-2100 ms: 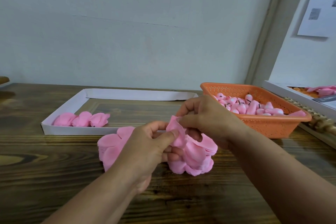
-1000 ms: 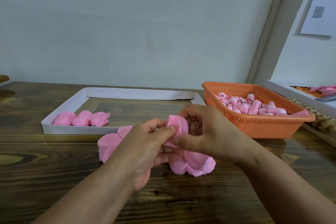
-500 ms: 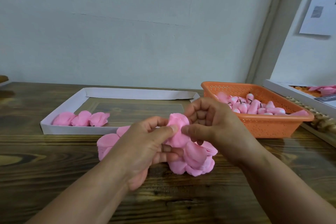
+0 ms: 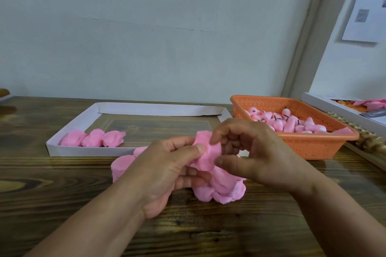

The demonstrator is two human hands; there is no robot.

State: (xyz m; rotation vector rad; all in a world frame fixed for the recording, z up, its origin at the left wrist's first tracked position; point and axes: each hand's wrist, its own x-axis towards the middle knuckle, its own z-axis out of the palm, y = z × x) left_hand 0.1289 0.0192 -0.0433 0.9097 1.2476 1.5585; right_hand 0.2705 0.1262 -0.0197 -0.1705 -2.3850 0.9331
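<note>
1. No text, label, brand or number can be read from where I stand.
2. The paper sheet (image 4: 364, 6) on the right-hand wall (image 4: 344, 69) carries a grey printed square (image 4: 362, 15), like a code, too blurred to make out.
3. A dark card (image 4: 374, 114) in the white box (image 4: 325, 104) at the desk's (image 4: 62, 194) far right bears pale lettering, too small to read.

Pink petals (image 4: 206, 155), orange perforated basket (image 4: 313, 146), white tray (image 4: 87, 151), dark wood-grained table (image 4: 52, 183).
</note>
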